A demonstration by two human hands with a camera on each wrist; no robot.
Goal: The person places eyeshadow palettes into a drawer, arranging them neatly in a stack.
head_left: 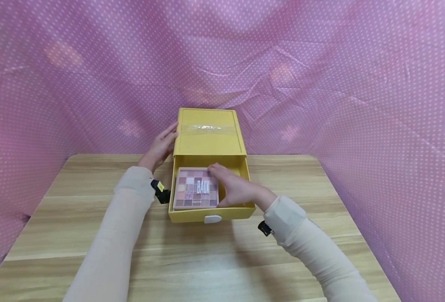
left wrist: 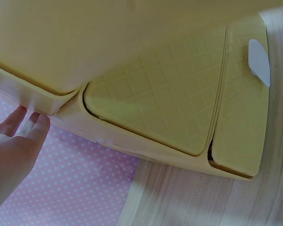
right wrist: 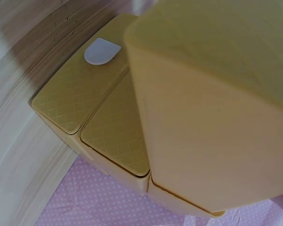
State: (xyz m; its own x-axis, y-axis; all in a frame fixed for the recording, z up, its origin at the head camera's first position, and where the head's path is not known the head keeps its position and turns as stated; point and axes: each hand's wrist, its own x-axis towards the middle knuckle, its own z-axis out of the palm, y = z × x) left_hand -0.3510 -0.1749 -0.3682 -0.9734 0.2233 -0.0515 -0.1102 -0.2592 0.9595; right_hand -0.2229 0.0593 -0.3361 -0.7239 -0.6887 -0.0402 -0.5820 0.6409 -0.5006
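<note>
A yellow drawer cabinet (head_left: 209, 140) stands on the table with its top drawer (head_left: 192, 216) pulled out. In the left part of that drawer is a square eyeshadow palette (head_left: 192, 193) with a grid of pink and mauve pans and white lettering "BACK". My right hand (head_left: 237, 186) reaches into the drawer and grips the palette along its right side, fingers at the far edge, thumb at the near corner. My left hand (head_left: 163, 147) rests against the cabinet's left side with fingers extended. In the right wrist view the pulled-out drawer hides my right hand.
Two lower drawers, one with a white handle tab (left wrist: 258, 62), show below the open one. Another white tab (head_left: 213, 219) is on the open drawer's front. Clear tape (head_left: 207, 129) crosses the cabinet top. Pink dotted cloth (head_left: 320, 63) hangs behind and beside the wooden table (head_left: 94, 209).
</note>
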